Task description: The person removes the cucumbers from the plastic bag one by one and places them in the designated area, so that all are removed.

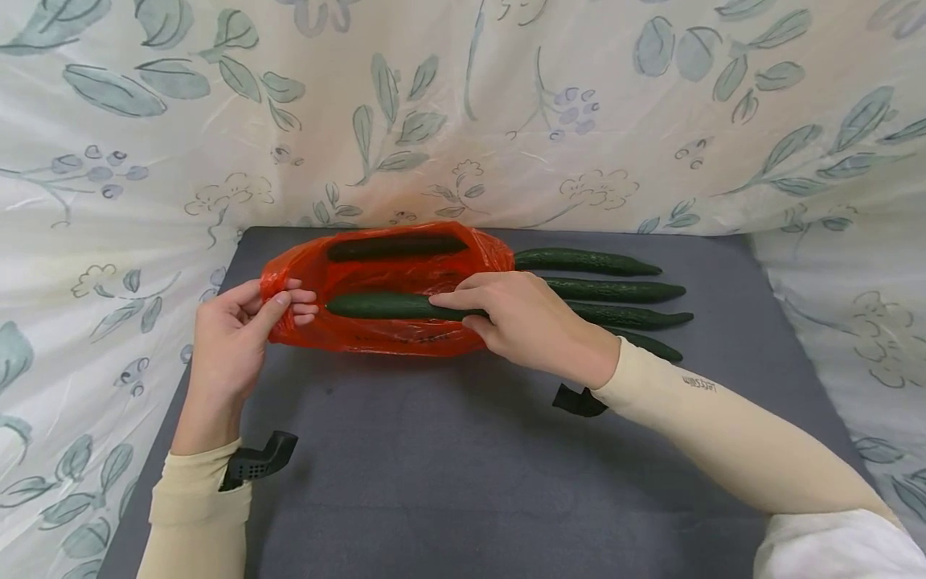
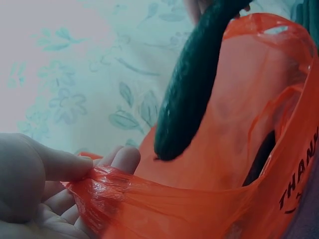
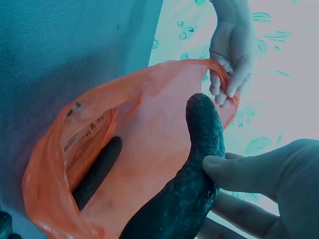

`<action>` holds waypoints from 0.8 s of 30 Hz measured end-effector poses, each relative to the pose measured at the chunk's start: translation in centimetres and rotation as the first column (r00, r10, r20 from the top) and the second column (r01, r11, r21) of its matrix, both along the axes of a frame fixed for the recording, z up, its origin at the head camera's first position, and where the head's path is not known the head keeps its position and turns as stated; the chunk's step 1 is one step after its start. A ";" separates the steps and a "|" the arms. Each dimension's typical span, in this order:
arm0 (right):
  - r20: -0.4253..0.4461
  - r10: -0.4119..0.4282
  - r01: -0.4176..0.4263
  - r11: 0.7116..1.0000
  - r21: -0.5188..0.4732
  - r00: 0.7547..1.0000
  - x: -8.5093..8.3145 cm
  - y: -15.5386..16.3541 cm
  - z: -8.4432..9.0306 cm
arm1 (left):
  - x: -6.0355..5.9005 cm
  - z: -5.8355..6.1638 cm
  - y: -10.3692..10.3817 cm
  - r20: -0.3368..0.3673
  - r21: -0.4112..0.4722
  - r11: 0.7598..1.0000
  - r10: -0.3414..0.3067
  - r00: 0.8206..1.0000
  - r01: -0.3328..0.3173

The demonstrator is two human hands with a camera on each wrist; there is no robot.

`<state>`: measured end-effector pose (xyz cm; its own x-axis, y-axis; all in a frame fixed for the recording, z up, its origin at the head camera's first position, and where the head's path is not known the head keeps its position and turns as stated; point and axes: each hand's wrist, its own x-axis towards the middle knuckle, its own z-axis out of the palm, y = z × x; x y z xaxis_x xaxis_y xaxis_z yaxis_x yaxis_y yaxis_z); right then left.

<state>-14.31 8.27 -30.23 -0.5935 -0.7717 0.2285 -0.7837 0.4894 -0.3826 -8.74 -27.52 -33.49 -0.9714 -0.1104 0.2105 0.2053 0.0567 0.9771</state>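
Note:
A red plastic bag [image 1: 405,342] lies with its mouth spread wide on the dark table. My left hand [image 1: 242,326] pinches the bag's left rim between thumb and fingers, as the left wrist view also shows. With thumb and fingers, my right hand [image 1: 524,322] grips a cucumber [image 1: 379,305] held lengthwise over the bag's mouth. Its rounded end points toward my left hand. Another cucumber [image 1: 398,247] lies inside the bag along the far side; the right wrist view shows part of that inner cucumber [image 3: 99,172] too.
To the right of the bag, several cucumbers [image 1: 615,290] lie side by side on the dark table [image 1: 434,466], partly hidden by the bag and my right hand. A leaf-patterned cloth [image 1: 463,145] hangs behind the table and along its sides.

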 end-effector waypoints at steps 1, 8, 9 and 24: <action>-0.015 0.004 -0.004 1.000 -0.005 1.000 0.1 0.3 0.1 | 0.0 0.0 0.0 -0.003 0.001 1.000 -0.001 1.000 0.001; -0.088 0.025 -0.030 0.998 -0.053 0.996 0.6 2.4 0.9 | -0.1 0.1 0.1 -0.015 -0.003 1.000 -0.010 1.000 0.010; -0.098 0.025 -0.031 0.998 -0.057 0.995 0.7 2.8 0.9 | 0.0 0.1 0.1 -0.013 -0.006 1.000 -0.009 1.000 0.009; -0.159 -0.059 0.046 0.995 -0.083 0.986 0.8 7.5 1.3 | -0.1 0.5 0.0 0.022 -0.032 0.999 -0.002 1.000 0.002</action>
<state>-13.47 15.81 -28.97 -0.5835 -0.7161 0.3831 -0.8120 0.5051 -0.2925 -8.87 -27.49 -33.01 -0.9760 -0.1019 0.1923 0.1838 0.0875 0.9791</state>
